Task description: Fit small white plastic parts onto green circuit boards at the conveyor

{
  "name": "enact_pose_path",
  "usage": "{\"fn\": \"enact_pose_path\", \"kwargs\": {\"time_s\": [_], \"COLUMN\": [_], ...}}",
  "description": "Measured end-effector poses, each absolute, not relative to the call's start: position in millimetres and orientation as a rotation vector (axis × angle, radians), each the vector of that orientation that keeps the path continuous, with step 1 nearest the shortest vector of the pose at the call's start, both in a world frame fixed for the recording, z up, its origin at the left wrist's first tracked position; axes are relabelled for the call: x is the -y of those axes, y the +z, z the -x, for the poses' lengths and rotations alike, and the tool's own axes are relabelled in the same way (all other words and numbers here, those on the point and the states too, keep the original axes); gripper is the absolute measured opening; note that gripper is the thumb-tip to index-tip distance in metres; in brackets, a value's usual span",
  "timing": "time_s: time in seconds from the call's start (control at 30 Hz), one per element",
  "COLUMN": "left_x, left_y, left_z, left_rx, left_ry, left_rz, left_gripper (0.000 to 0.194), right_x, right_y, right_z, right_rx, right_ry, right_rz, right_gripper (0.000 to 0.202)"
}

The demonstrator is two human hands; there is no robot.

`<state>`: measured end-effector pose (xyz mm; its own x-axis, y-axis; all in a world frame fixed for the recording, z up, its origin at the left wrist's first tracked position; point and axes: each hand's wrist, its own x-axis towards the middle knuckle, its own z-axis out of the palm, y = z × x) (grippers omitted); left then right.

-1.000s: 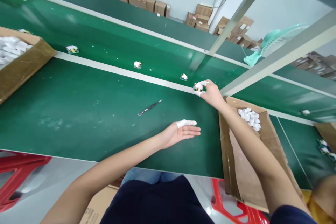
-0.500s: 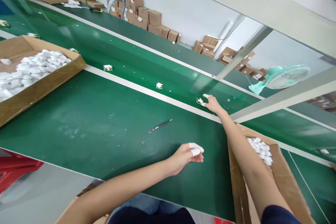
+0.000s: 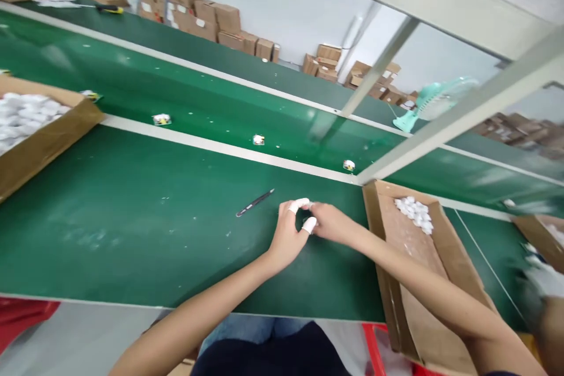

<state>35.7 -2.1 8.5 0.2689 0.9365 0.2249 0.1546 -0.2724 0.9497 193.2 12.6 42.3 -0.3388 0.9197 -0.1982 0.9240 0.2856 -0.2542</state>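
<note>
My left hand and my right hand meet over the green bench. White finger cots cover the left thumb and forefinger, which curve toward each other. The right fingers are bent in against them. Whatever lies between the fingertips is small and mostly hidden, with only a dark bit showing. Just left of my hands, black tweezers lie on the bench. Beyond, on the green belt, sits a small white-and-yellow part, apart from both hands. Two similar pieces, a nearer one and a farther one, lie farther left.
A cardboard tray stands under my right forearm, with white pieces at its far end. Another carton of white pieces is at left. A metal post rises beside the belt. A blurred gloved hand shows at far right.
My right hand has drawn back from the belt to meet my left hand, leaving the small part there. My left hand has lifted and turned its fingers upward. The view has shifted right.
</note>
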Motion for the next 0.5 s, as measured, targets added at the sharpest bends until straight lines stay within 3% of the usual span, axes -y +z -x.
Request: {"fn": "enact_pose_path", "kwargs": {"time_s": [0.13, 0.3, 0.5], "left_x": [3.9, 6.3, -1.6], "left_y": [10.5, 1.0, -12.5], "left_z": [-38.2, -41.8, -41.7], "left_rx": [-0.892, -0.873, -0.889], "left_ry": [0.858, 0.524, 0.52], "left_rz": [-1.964, -2.352, -2.576], "left_gripper": [0.032, 0.064, 0.028], "right_x": [31.9, 35.1, 25.0], "right_y": [47.1, 71.9, 56.0], "right_z": [-205.5, -322.3, -442.2], "right_rx": [-2.499, -2.061, -1.368], "right_ry": [-0.53, -0.222, 0.11], "right_rz": [-1.864, -2.545, -3.012], "right_gripper": [0.035, 0.033, 0.031]}}
